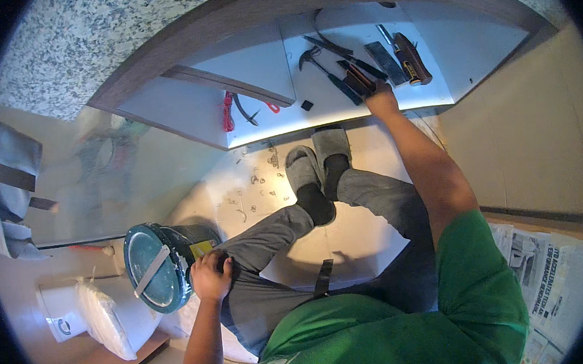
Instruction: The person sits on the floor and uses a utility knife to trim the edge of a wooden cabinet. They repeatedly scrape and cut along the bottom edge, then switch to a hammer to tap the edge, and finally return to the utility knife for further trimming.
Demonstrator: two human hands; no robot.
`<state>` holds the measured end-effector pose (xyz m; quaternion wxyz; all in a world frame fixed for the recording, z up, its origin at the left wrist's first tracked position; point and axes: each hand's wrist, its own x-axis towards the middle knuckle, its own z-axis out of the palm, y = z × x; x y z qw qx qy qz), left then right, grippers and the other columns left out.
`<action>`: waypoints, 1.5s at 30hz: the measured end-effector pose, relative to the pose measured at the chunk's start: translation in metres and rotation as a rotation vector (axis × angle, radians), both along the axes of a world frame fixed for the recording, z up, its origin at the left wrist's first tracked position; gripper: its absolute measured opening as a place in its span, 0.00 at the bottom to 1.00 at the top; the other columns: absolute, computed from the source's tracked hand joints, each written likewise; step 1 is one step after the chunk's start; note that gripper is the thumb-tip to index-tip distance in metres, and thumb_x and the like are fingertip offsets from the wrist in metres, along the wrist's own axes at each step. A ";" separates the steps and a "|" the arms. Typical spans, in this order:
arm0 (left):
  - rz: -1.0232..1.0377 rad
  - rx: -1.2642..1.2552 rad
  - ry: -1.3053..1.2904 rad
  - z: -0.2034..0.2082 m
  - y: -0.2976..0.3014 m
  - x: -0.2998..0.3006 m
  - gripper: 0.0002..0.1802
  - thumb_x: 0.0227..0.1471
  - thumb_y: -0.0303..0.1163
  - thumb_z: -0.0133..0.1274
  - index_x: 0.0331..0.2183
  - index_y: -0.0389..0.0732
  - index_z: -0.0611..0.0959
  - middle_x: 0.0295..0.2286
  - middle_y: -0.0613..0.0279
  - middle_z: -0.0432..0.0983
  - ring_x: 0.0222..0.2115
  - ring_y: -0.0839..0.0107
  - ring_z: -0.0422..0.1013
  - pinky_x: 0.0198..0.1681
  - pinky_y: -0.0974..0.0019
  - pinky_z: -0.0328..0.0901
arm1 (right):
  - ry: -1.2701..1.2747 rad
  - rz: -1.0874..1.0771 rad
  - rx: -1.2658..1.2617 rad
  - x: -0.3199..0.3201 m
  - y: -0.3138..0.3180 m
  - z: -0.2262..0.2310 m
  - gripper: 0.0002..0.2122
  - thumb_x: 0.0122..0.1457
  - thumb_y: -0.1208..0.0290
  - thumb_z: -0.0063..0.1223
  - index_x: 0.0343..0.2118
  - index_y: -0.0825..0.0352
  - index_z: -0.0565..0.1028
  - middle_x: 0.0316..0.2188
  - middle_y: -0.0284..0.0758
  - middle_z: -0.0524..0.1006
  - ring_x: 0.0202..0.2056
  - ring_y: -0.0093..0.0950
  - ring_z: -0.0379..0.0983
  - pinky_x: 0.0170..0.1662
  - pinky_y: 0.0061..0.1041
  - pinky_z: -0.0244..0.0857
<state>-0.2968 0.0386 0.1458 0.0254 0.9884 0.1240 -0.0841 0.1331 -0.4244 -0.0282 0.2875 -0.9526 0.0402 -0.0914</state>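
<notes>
My right hand (382,100) reaches into the low white cabinet (437,90), its fingers closed around a dark brown, boxy object (357,80). A claw hammer (328,76) with a dark handle lies just left of it. Beyond are a long dark-handled tool (364,66), a flat dark grey block (386,64) and a brown-and-black tool with yellow marks (413,60). My left hand (210,275) rests at my left knee beside a bucket with a teal lid (155,267). Its fingers are curled by something dark; what they hold, if anything, is unclear.
Red cord (227,113) and a curved metal tool (243,111) lie left in the cabinet, beneath a wooden crosspiece (227,84). Small loose bits (254,180) are scattered over the floor. A speckled countertop (106,39) overhangs. Newspapers (562,278) lie at right.
</notes>
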 end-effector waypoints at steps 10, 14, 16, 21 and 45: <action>0.018 -0.015 0.019 -0.004 0.002 0.008 0.18 0.54 0.48 0.57 0.40 0.47 0.86 0.43 0.61 0.81 0.48 0.57 0.72 0.56 0.54 0.61 | 0.032 0.027 -0.274 0.073 0.027 -0.021 0.24 0.59 0.57 0.56 0.53 0.70 0.71 0.50 0.54 0.73 0.51 0.52 0.73 0.54 0.47 0.70; 0.027 0.017 0.005 0.000 0.006 -0.002 0.18 0.54 0.48 0.57 0.40 0.46 0.85 0.43 0.60 0.81 0.48 0.56 0.72 0.55 0.54 0.61 | 0.058 -0.004 -0.334 0.049 0.062 0.006 0.22 0.59 0.53 0.55 0.52 0.62 0.74 0.50 0.51 0.72 0.54 0.52 0.70 0.53 0.50 0.71; 0.025 0.020 -0.004 0.002 0.007 -0.003 0.18 0.54 0.48 0.56 0.40 0.45 0.85 0.42 0.59 0.81 0.48 0.55 0.72 0.55 0.54 0.62 | 0.055 -0.012 -0.353 0.047 0.063 0.012 0.20 0.60 0.53 0.55 0.51 0.59 0.75 0.50 0.48 0.72 0.55 0.53 0.68 0.53 0.52 0.70; 0.015 0.019 0.002 0.000 0.006 0.000 0.18 0.55 0.47 0.56 0.39 0.44 0.85 0.42 0.56 0.81 0.47 0.54 0.72 0.55 0.53 0.62 | -0.020 -0.033 -0.406 0.033 0.061 0.032 0.21 0.60 0.51 0.55 0.49 0.63 0.75 0.51 0.46 0.71 0.54 0.49 0.69 0.52 0.53 0.70; 0.071 -0.003 0.014 0.006 0.015 -0.018 0.19 0.54 0.48 0.57 0.41 0.45 0.86 0.45 0.62 0.80 0.49 0.59 0.72 0.55 0.56 0.62 | 0.048 0.205 -0.365 0.019 0.098 0.024 0.19 0.61 0.65 0.53 0.53 0.67 0.74 0.53 0.50 0.74 0.56 0.51 0.71 0.57 0.47 0.69</action>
